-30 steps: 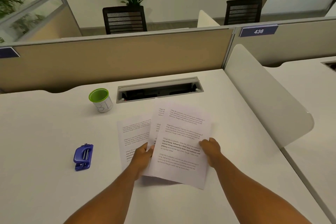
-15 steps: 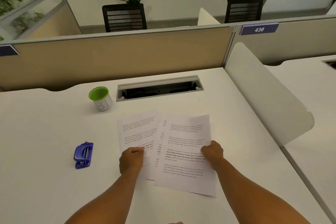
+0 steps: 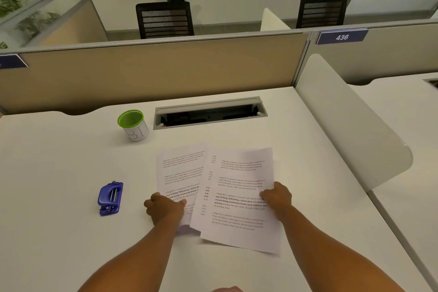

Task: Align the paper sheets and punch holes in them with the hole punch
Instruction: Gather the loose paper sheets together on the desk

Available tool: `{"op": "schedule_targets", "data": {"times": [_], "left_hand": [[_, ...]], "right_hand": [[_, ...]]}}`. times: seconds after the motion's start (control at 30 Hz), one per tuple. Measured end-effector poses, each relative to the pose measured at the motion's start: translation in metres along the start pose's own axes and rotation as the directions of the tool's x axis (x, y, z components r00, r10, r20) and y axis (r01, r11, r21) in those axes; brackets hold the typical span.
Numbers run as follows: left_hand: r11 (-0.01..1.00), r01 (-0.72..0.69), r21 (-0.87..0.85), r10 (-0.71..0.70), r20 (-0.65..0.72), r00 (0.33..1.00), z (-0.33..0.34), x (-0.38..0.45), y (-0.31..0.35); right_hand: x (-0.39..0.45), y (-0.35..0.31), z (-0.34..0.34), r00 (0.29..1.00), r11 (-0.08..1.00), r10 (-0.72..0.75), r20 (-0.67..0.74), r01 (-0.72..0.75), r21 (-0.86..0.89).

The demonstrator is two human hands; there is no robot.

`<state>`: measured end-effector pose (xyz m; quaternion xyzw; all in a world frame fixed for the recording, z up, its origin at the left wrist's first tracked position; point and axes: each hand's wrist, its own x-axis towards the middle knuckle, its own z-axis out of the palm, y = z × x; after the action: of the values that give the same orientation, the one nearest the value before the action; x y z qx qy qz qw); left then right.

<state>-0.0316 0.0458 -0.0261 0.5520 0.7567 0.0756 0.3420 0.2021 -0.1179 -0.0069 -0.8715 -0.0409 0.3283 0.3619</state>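
At the centre of the frame, on a white desk (image 3: 59, 173), printed paper sheets (image 3: 239, 197) lie fanned out and overlapping rather than squared up — one sheet (image 3: 180, 170) pokes out to the left from under the others. A person's left hand (image 3: 166, 208), fingers curled in, presses on the lower part of that left-hand sheet, while the right hand (image 3: 277, 197) pinches the right edge of the top sheet, thumb on the printed face; the near edge of the stack lifts a little off the desk. To the left of the sheets, well apart from them and from both hands, a blue hole punch (image 3: 110, 198) sits untouched. Further up and left of centre stands a white cup with a green rim (image 3: 133, 125), beside an open cable tray (image 3: 209, 112) set into the desk. Behind runs a tan partition (image 3: 154, 71), with a sign reading 436 (image 3: 342, 37) at upper right — black chairs and potted plants line the wall beyond.
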Motion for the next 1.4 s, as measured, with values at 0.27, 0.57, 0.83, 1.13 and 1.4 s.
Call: {"op": "schedule_targets", "data": {"times": [0.27, 0.57, 0.83, 1.13, 1.4], "left_hand": [[0.990, 0.029, -0.138, -0.018, 0.083, 0.996, -0.011, 0.009, -0.006], [0.931, -0.362, 0.038, 0.363, -0.016, 0.932, -0.053, 0.019, 0.031], [0.779, -0.624, -0.062, 0.612, -0.145, 0.778, -0.094, 0.020, 0.096], [0.707, -0.427, -0.563, 0.544, 0.048, 0.837, -0.100, 0.018, 0.127], [0.892, -0.404, -0.204, 0.452, 0.341, 0.825, -0.070, 0.012, 0.100]], "right_hand": [[0.000, -0.001, 0.001, 0.999, 0.999, -0.028, 0.021, 0.027, 0.022], [0.001, -0.010, -0.004, 0.994, 0.992, -0.110, 0.021, 0.111, -0.058], [-0.001, -0.029, -0.008, 0.989, 0.987, -0.143, 0.033, 0.145, -0.066], [-0.001, -0.043, -0.012, 0.982, 0.978, -0.153, 0.113, 0.134, 0.162], [-0.006, -0.058, -0.014, 0.969, 0.928, -0.163, 0.183, 0.087, 0.362]]}}
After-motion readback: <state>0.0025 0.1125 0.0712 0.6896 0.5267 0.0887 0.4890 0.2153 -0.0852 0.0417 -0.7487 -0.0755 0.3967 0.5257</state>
